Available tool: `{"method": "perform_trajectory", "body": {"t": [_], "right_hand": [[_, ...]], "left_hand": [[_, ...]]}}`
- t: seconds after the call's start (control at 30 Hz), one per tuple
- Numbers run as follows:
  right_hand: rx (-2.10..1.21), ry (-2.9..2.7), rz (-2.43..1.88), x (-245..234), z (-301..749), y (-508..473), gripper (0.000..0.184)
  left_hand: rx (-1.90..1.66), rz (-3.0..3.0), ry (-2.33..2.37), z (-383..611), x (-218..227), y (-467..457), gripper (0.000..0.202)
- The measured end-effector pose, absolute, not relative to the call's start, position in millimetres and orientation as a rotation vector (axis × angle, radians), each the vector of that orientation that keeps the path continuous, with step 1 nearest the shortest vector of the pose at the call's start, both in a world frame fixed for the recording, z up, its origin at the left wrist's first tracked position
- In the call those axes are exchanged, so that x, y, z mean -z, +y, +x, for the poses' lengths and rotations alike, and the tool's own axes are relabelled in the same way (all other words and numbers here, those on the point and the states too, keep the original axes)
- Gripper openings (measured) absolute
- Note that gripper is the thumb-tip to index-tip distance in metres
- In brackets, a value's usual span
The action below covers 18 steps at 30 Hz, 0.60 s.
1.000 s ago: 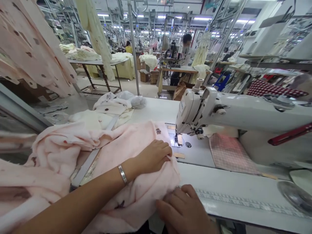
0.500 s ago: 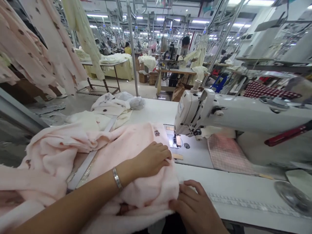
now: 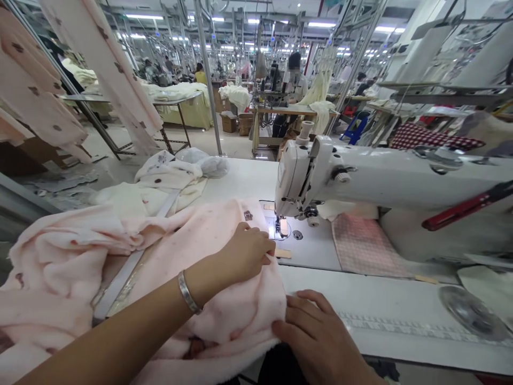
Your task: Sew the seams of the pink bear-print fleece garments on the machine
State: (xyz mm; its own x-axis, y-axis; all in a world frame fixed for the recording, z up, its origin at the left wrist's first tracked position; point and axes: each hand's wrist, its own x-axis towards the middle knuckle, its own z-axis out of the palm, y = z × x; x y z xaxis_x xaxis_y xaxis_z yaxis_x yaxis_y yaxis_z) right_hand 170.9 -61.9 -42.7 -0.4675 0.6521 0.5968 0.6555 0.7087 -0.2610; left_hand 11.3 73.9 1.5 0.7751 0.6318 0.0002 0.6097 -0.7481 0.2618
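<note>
Pink fleece fabric (image 3: 208, 230) with small dark motifs lies across the left of the table and hangs over its front edge. My left hand (image 3: 250, 251), a silver bangle at the wrist, pinches the fabric's right edge just short of the sewing machine's needle area. Lower down, my right hand (image 3: 316, 331) grips the fabric's front right corner between thumb and fingers. The white sewing machine (image 3: 304, 176) stands to the right, its lit presser foot (image 3: 279, 227) apart from the cloth.
A pink checked cloth (image 3: 360, 240) lies under the machine arm, which carries a red-handled tool (image 3: 465, 206). White cloth pieces (image 3: 168, 171) and a plastic bag (image 3: 216, 164) sit behind the fabric. Printed garments (image 3: 100, 59) hang at left. A person (image 3: 294, 75) sits farther back.
The view has shifted slightly, so the machine and table appear further left. Both hands keep their hold on the pink fabric, with my left hand's fingers drawn a little tighter.
</note>
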Motion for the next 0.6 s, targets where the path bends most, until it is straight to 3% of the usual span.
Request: {"method": "perform_trajectory", "body": {"t": [0.13,0.33,0.47,0.6], "right_hand": [[-0.168,-2.234,-0.978,44,172,-59,0.023],[-0.179,-2.309,-0.904,40,177,-52,0.024],[-0.099,-2.41,-0.821,34,181,-36,0.027],[0.016,-2.441,-0.813,28,182,-11,0.027]], "left_hand": [[-0.148,2.763,1.155,23,-2,66,0.009],[-0.08,2.757,1.178,28,11,28,0.01],[-0.246,2.753,1.084,4,22,20,0.032],[-0.275,2.725,0.825,-11,24,55,0.035]]}}
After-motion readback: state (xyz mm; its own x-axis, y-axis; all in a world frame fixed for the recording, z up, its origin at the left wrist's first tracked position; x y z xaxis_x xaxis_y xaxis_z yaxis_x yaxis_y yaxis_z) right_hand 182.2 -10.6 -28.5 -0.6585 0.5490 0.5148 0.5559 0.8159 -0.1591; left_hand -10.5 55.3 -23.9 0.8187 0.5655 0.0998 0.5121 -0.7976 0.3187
